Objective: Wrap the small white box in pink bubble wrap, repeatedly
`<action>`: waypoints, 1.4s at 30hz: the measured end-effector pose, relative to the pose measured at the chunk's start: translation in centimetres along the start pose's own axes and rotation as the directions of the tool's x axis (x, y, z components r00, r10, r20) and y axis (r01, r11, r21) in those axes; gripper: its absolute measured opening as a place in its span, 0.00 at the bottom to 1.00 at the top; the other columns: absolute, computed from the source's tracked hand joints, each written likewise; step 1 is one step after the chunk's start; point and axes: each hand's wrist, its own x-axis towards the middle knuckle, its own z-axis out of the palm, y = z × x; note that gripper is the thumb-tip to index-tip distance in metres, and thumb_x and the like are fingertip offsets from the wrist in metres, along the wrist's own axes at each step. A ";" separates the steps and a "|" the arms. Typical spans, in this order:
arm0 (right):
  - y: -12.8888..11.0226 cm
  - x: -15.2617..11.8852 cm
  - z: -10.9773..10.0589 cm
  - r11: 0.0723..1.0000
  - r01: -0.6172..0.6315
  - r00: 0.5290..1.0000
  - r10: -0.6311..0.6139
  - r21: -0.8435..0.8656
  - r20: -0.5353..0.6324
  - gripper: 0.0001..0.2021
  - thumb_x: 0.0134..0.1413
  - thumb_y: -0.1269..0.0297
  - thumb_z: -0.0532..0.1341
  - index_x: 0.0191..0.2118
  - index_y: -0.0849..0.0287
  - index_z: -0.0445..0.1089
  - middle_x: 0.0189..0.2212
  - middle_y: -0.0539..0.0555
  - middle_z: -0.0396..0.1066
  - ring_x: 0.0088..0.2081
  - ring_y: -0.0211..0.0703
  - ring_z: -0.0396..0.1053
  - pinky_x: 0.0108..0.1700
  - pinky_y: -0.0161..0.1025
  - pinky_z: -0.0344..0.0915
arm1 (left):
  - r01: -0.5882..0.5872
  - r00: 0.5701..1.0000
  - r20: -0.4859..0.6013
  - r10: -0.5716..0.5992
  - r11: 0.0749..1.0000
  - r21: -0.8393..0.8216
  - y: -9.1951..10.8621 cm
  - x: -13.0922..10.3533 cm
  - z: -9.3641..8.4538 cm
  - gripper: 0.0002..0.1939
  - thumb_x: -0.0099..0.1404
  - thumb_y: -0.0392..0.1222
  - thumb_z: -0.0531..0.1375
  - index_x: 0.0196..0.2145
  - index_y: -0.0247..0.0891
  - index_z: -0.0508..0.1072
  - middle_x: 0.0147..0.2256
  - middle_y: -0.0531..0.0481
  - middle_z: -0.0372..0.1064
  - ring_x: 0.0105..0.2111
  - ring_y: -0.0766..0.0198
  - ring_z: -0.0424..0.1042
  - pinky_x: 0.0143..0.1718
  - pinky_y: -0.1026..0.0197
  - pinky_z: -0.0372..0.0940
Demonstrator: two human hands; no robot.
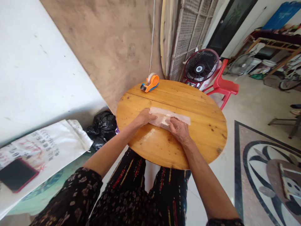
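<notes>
The left hand (147, 116) pinches one end of a pale sheet (160, 112); the right hand (180, 128) curls over it, grip unclear. It lies on the round table (152, 152). Folding seems in hand; another fold calls for even pressure.

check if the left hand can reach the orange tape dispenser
Probably yes: nothing appears to stand between the left hand and the orange tape dispenser on the round wooden table, though that hand is touching the translucent wrap.
</notes>
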 end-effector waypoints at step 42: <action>0.4 0.3 0.0 0.993 0.078 0.997 -0.077 0.093 -0.007 0.12 0.59 0.64 0.57 0.42 0.52 0.78 0.42 0.56 0.78 0.45 0.49 0.74 0.50 0.46 0.70 | -0.234 0.963 0.132 0.236 0.972 -0.033 5.1 -1.7 2.5 0.08 0.56 0.39 0.59 0.24 0.33 0.75 0.22 0.52 0.68 0.24 0.69 0.64 0.26 0.66 0.56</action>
